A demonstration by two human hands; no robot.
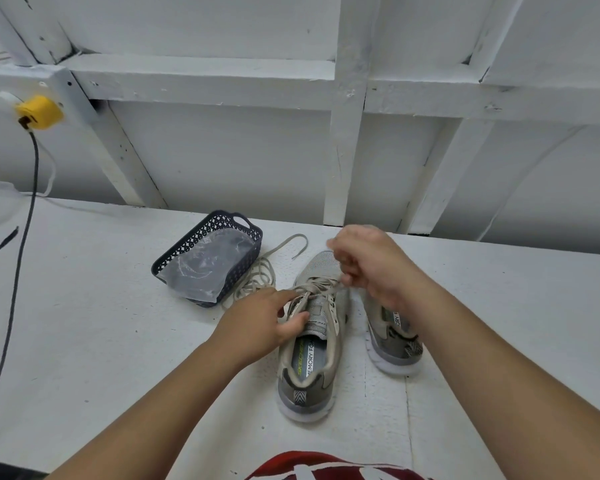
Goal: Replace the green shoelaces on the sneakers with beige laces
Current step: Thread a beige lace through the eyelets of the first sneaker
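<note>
Two grey-beige sneakers stand on the white table with their heels toward me. The left sneaker (312, 344) has a beige lace (317, 289) threaded through its upper eyelets. My left hand (260, 323) holds this shoe's left eyelet flap, thumb on the tongue and forefinger on the lacing. My right hand (368, 265) pinches the lace end and pulls it up to the right above the shoe. My right forearm partly hides the right sneaker (394, 344). A loose beige lace (257, 277) lies coiled beside the basket. No green lace is in view.
A dark blue plastic basket (246, 226) holding a clear plastic bag (205, 265) sits left of the shoes. A black cable (25, 237) hangs from a yellow plug (39, 112) at the far left. A white wooden wall stands behind the table.
</note>
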